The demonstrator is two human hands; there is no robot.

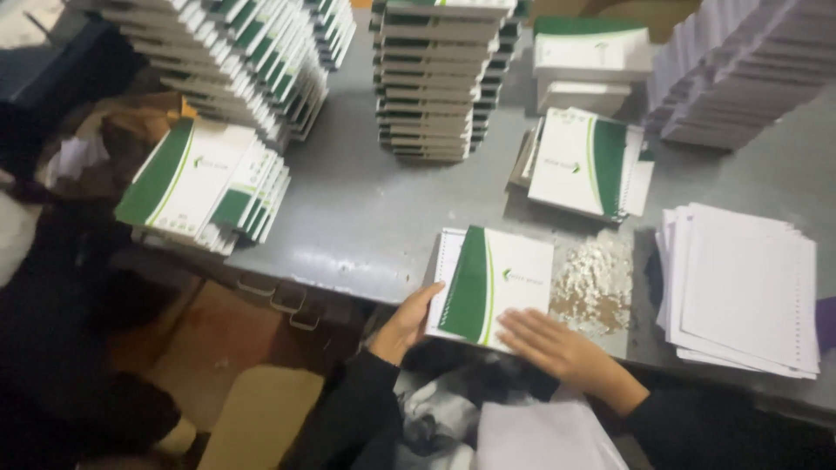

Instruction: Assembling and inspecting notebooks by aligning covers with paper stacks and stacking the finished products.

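A white notebook with a green curved band [501, 278] lies at the near edge of a grey metal table [366, 218]. My left hand [407, 320] grips its left edge, thumb on the cover. My right hand [550, 344] lies flat on its near right corner, fingers spread. Both sleeves are dark.
Tall stacks of like notebooks stand at the back left [252, 61] and back middle [435, 83]. A fanned pile [205, 183] overhangs the table's left edge. Another small pile [582, 161] sits behind. Punched white sheets [740, 287] lie right, pale stacks [740, 70] far right. Paper dust [592, 283] lies beside the notebook.
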